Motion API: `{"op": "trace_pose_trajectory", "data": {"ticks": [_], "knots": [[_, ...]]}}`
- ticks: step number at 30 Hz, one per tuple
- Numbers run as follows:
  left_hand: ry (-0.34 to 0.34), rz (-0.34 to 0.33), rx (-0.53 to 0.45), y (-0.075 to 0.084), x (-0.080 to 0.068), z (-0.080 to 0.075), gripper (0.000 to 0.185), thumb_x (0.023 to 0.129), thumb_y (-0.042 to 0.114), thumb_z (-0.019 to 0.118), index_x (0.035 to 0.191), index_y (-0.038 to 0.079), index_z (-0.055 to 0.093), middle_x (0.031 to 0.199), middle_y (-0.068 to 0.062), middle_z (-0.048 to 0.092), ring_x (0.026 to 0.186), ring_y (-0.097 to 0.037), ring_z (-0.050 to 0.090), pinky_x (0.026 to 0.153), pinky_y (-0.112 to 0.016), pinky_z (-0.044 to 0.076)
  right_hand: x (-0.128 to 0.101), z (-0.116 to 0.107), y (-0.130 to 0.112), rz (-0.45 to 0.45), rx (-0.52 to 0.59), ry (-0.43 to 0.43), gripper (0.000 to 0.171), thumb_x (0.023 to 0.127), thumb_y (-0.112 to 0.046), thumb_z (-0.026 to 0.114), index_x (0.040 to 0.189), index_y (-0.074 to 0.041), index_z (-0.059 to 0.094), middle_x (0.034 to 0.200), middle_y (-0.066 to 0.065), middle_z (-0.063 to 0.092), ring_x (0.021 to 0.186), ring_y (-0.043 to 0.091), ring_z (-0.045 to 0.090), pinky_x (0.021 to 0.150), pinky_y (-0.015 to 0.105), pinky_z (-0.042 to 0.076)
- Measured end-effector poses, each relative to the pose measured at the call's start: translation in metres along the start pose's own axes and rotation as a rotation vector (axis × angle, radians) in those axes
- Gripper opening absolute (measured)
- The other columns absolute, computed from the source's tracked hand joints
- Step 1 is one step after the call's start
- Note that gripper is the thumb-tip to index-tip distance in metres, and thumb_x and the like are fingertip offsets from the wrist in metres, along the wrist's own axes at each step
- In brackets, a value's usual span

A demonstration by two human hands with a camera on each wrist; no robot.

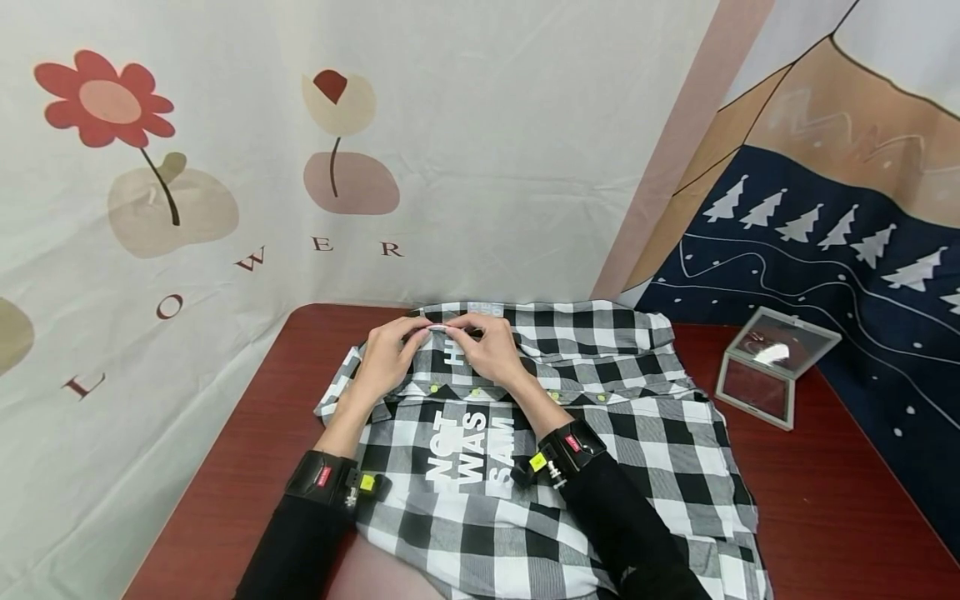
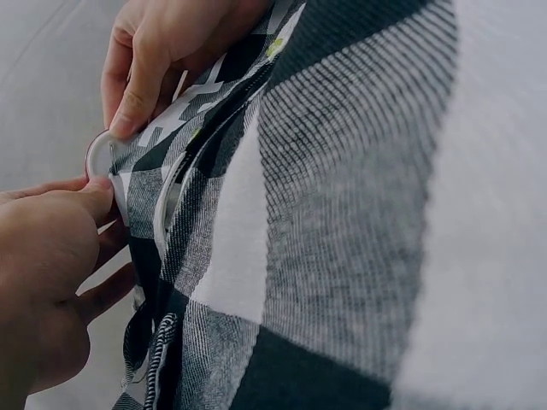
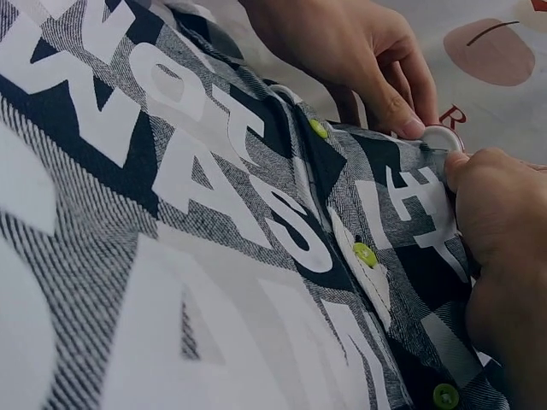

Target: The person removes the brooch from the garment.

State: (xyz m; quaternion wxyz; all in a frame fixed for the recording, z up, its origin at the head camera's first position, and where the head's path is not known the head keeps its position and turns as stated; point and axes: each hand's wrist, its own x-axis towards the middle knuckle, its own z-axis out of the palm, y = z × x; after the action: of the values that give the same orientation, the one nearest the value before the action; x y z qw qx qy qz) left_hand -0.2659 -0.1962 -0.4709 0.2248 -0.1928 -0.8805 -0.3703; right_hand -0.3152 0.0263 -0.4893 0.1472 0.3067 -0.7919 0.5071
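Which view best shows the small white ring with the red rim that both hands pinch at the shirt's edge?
The right wrist view: the white ring with the red rim sits clear between both thumbs above the black-and-white checked shirt. The left wrist view shows only an arc of it; the head view shows a pale sliver.

The person is wearing long black sleeves reaching down to both wrists. A black band is wrapping each wrist, each showing a small red label on top and a yellow-green square tab beside a little metal screw mount. The left hand [image 1: 390, 354] and right hand [image 1: 491, 346] are bare, wearing no gloves or rings
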Motion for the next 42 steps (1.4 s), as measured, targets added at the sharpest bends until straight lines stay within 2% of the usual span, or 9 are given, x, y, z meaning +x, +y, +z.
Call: {"op": "trace_pose_trajectory", "data": {"ticks": [6, 11, 21, 27, 31, 35, 42], "knots": [[-0.005, -0.011, 0.01, 0.001, 0.001, 0.0, 0.02, 0.11, 0.009, 0.073, 0.126, 0.001, 0.083, 0.115, -0.021, 0.083, 0.092, -0.034, 0.079, 0.079, -0.047, 0.061, 0.0, -0.001, -0.001, -0.001, -0.013, -0.013, 0.012, 0.109, -0.02, 0.079, 0.114, -0.014, 0.089, 0.097, 0.006, 0.086, 0.076, 0.015, 0.073, 0.071, 0.025, 0.055], [0.002, -0.006, 0.016, 0.001, 0.001, 0.0, 0.019, 0.11, 0.008, 0.074, 0.124, 0.0, 0.083, 0.115, -0.021, 0.083, 0.094, -0.035, 0.08, 0.08, -0.049, 0.063, 0.002, -0.001, -0.001, -0.021, -0.04, -0.031, 0.013, 0.109, -0.019, 0.078, 0.116, -0.012, 0.088, 0.104, 0.006, 0.088, 0.087, 0.017, 0.081, 0.078, 0.026, 0.063], [0.007, 0.011, 0.043, 0.003, 0.002, 0.001, 0.019, 0.11, 0.009, 0.073, 0.124, 0.003, 0.084, 0.114, -0.018, 0.084, 0.092, -0.031, 0.078, 0.079, -0.047, 0.061, 0.003, -0.005, -0.006, -0.085, -0.091, -0.069, 0.019, 0.109, -0.02, 0.078, 0.123, -0.01, 0.084, 0.114, 0.008, 0.087, 0.101, 0.022, 0.083, 0.087, 0.041, 0.069], [-0.021, 0.044, 0.112, 0.008, 0.002, -0.003, 0.019, 0.111, 0.01, 0.073, 0.125, 0.005, 0.083, 0.116, -0.016, 0.083, 0.097, -0.032, 0.08, 0.083, -0.049, 0.063, 0.007, -0.009, -0.014, -0.178, -0.229, -0.079, 0.026, 0.108, -0.018, 0.078, 0.127, -0.001, 0.082, 0.123, 0.014, 0.085, 0.113, 0.03, 0.082, 0.099, 0.047, 0.067], [-0.036, 0.077, 0.176, 0.012, 0.003, -0.006, 0.019, 0.111, 0.012, 0.072, 0.126, 0.005, 0.083, 0.119, -0.016, 0.083, 0.105, -0.035, 0.081, 0.09, -0.052, 0.066, 0.008, -0.011, -0.023, -0.196, -0.352, -0.104, 0.029, 0.109, -0.023, 0.078, 0.13, -0.003, 0.081, 0.128, 0.014, 0.084, 0.119, 0.032, 0.08, 0.101, 0.047, 0.066], [-0.034, 0.12, 0.227, 0.014, 0.003, -0.006, 0.019, 0.111, 0.01, 0.072, 0.125, 0.004, 0.082, 0.121, -0.017, 0.083, 0.109, -0.038, 0.081, 0.093, -0.055, 0.067, 0.009, -0.012, -0.03, -0.228, -0.454, -0.122, 0.029, 0.11, -0.025, 0.077, 0.13, -0.005, 0.081, 0.128, 0.012, 0.084, 0.119, 0.03, 0.079, 0.099, 0.045, 0.066], [-0.026, 0.198, 0.342, 0.02, 0.004, -0.008, 0.017, 0.108, 0.009, 0.075, 0.123, 0.005, 0.083, 0.119, -0.014, 0.084, 0.107, -0.038, 0.081, 0.098, -0.056, 0.065, 0.01, -0.011, -0.036, -0.355, -0.565, -0.096, 0.024, 0.109, -0.022, 0.079, 0.127, -0.006, 0.082, 0.121, 0.009, 0.085, 0.113, 0.028, 0.079, 0.101, 0.042, 0.065]]}}
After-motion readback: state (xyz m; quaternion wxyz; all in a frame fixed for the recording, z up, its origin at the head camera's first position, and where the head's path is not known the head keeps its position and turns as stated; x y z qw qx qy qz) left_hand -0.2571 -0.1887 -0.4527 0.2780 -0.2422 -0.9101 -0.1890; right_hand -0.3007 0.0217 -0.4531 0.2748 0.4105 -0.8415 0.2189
